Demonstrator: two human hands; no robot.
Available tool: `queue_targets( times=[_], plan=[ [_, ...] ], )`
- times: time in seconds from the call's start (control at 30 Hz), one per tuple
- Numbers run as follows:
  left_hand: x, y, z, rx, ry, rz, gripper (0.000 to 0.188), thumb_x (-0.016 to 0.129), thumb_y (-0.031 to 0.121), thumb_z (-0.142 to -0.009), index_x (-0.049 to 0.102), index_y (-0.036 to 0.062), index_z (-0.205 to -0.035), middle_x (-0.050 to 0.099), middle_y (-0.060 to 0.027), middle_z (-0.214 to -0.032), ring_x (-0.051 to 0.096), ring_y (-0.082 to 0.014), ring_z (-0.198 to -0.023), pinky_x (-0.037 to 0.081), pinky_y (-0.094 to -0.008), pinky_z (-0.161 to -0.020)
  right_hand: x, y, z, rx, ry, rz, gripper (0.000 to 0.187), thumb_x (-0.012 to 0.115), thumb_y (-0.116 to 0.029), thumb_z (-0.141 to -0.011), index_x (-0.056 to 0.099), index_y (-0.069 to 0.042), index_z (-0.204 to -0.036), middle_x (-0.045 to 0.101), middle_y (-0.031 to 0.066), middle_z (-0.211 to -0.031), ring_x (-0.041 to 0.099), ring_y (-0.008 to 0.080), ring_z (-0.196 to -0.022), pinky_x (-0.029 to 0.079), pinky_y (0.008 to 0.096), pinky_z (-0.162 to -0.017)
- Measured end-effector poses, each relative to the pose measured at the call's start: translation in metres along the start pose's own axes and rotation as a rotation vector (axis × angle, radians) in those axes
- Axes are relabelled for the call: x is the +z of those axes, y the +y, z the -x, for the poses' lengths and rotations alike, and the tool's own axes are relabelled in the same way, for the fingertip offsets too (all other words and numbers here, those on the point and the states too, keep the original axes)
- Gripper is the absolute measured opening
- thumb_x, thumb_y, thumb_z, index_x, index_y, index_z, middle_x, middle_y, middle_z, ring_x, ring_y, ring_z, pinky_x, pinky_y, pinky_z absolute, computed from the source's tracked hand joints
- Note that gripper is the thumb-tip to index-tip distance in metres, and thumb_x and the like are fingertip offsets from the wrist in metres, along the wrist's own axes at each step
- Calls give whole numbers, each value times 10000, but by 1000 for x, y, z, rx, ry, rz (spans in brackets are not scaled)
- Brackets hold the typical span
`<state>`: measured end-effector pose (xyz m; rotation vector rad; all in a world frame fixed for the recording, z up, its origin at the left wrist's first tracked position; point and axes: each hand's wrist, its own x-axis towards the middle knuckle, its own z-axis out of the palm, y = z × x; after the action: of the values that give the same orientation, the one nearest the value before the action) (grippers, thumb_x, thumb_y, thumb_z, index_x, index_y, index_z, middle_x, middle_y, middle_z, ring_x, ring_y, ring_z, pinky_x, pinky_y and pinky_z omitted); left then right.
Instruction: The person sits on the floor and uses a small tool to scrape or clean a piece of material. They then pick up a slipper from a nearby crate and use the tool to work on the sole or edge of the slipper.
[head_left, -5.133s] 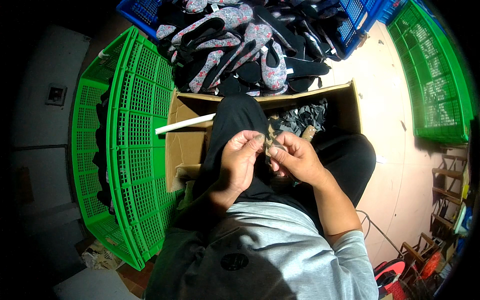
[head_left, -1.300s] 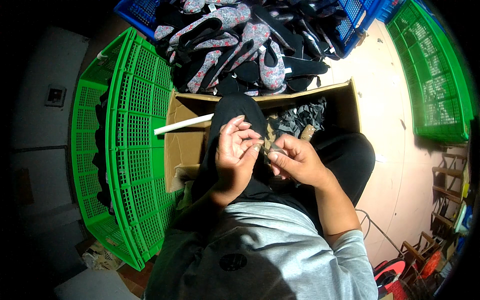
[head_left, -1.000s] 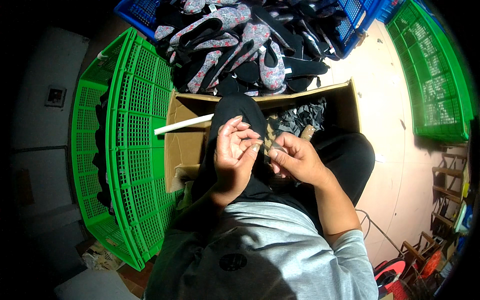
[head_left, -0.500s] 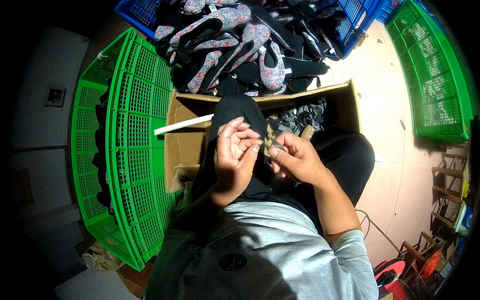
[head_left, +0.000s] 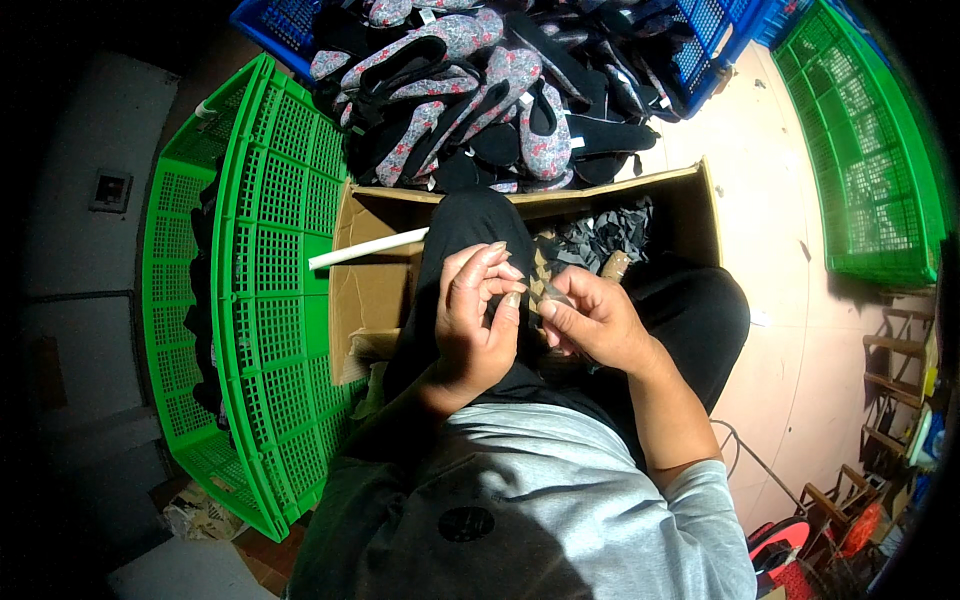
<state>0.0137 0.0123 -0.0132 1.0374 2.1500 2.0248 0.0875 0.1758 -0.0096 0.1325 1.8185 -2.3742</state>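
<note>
Above my lap, in front of my dark trousers, both hands are close together. My left hand has its fingers curled, with the thumb tip and a fingertip pinched together; whatever lies between them is too small to make out. My right hand faces it, thumb pressed against the bent forefinger. A small, thin, dark flat piece sticks out of that pinch toward the left fingertips. Its kind is unclear. A narrow gap separates the two hands.
A cardboard box surrounds my knees, with dark scraps inside. A white tube crosses its left side. Beyond lies a heap of flower-patterned slip-on shoes. Green plastic crates stand at left, another green crate at far right.
My left hand has shifted slightly, its upper fingers tilting a little right and lower. My right hand has hardly moved and keeps the dark piece.
</note>
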Motion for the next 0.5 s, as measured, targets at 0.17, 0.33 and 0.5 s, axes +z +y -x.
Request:
queue_targets(
  times=[0.17,0.33,0.5],
  plan=[
    [0,2,-2,71,-8,-77,547,504,-188,-781,450,-38,-1304,443,-175,-1234,578,-194,-960,555,-289,-785,-1,1,1,-15,3,44,174,595,-195,-959,535,-49,-885,611,3,-661,552,55,-528,438,202,-465],
    [0,0,0,73,-2,-82,556,507,-189,-779,449,-41,-1311,447,-175,-1232,581,-193,-958,554,-286,-783,-1,0,1,-32,-1,87,174,601,-194,-955,540,-47,-885,613,5,-662,551,54,-525,438,205,-465],
    [-1,3,-1,1,-97,-124,586,510,-185,-807,384,-9,-1351,436,-148,-1225,563,-173,-979,512,-283,-838,-4,2,4,-87,-16,55,158,593,-183,-958,546,-40,-909,613,6,-669,548,50,-532,438,200,-470]
  ],
)
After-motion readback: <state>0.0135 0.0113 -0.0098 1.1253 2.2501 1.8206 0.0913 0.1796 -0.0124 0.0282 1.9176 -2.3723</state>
